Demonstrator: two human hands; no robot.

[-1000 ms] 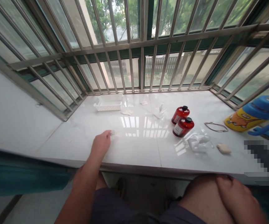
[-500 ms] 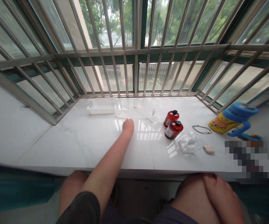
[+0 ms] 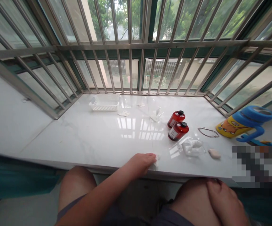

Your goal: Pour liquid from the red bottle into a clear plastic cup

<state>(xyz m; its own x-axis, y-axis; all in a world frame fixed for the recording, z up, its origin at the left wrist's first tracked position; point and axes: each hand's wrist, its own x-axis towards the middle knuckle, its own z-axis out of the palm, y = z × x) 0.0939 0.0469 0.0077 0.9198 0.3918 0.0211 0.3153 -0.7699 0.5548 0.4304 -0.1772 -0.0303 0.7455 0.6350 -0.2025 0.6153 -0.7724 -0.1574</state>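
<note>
Barred windows with green trees beyond frame a glossy white marble sill (image 3: 84,135) that fills the middle of the scene. We see our left hand (image 3: 141,163) lying palm down at the near edge of the sill, fingers curled and closed over a small white pad (image 3: 156,159), of which only a corner shows past the fingertips. Our right hand (image 3: 227,204) rests flat on the right knee below the sill, fingers loosely spread and holding nothing.

Two round red bottles with black caps (image 3: 177,125) stand touching each other to the right of the centre seam, well beyond the pad. Just in front of them lies a crumpled clear plastic bag (image 3: 192,147), and beside that a small beige pebble-shaped piece (image 3: 214,153). A thin wire loop (image 3: 208,132) lies farther right, near a yellow cartoon cup with blue handles (image 3: 244,125) tipped on its side. At the far left of the sill sits a white slotted plastic tray (image 3: 104,105), with scraps of white wrapping (image 3: 156,114) scattered between it and the bottles.
</note>
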